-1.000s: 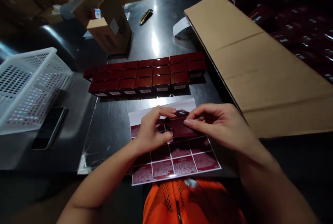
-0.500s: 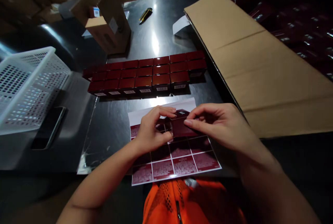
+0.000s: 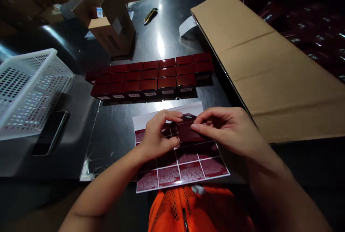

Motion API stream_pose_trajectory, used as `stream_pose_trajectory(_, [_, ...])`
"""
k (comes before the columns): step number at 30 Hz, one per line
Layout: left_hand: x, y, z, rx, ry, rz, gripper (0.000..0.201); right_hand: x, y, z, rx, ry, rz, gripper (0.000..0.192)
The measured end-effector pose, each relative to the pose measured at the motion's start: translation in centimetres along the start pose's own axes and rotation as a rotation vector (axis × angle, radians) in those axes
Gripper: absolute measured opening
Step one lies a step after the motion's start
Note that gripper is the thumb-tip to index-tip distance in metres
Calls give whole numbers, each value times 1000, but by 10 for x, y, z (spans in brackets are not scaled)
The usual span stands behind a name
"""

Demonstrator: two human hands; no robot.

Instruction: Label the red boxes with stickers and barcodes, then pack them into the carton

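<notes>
Between both hands is a small dark red box (image 3: 185, 131) with pale lettering on its upper face. My left hand (image 3: 159, 133) grips its left side, thumb below and fingers above. At its right edge, my right hand (image 3: 226, 126) has thumb and forefinger pinched together against the box; whether a label sits between those fingertips I cannot make out. Beneath the hands lies a sheet of dark red labels (image 3: 168, 175) with white dividing lines and fine print, its white top margin showing. Farther back, dark red boxes (image 3: 148, 84) stand in close rows, several with barcode stickers on the front.
A large open carton (image 3: 269, 66) holding many dark red packages borders the right side. On the left are a white plastic basket (image 3: 35, 91) and a phone (image 3: 51, 133). A small cardboard box (image 3: 113, 34) and a yellow utility knife (image 3: 150, 16) lie toward the back.
</notes>
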State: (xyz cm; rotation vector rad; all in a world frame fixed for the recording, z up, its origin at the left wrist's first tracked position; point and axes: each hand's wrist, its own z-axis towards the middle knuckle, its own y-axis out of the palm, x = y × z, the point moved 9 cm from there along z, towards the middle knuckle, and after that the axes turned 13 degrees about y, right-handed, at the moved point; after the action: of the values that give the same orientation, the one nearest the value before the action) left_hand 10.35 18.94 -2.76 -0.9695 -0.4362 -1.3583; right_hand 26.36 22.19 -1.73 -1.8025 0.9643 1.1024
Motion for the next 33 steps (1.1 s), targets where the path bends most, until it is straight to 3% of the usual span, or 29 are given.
stream_pose_trajectory(14, [0,-1,-1,22,22,23,45,-6,-1,-4,68,-66,-99,13])
stream_pose_trajectory(15, [0,-1,-1,24,35,21,45,-7,-2,-5,87,-73,-109,17])
stream_pose_trajectory(19, [-2,0,-2,22,61,-4,48,-2,-20,-3,283,-36,-224,70])
stream_pose_trajectory(21, [-4,-1,-2,38,51,-32,48,1,-31,1,347,-28,-270,72])
stream_pose_trajectory(25, [-6,-4,2,100,14,-131,40,6,-44,10,255,-77,-104,45])
stream_pose_trajectory(27, [-6,-6,4,137,4,-205,40,2,-42,10,169,-144,-6,50])
stream_pose_trajectory(30, [-17,-5,3,154,-98,-331,49,-14,-14,5,-32,-309,-45,78])
stream_pose_trajectory(33, [-36,3,-2,114,-240,-444,57,-24,4,1,-36,-424,-111,59])
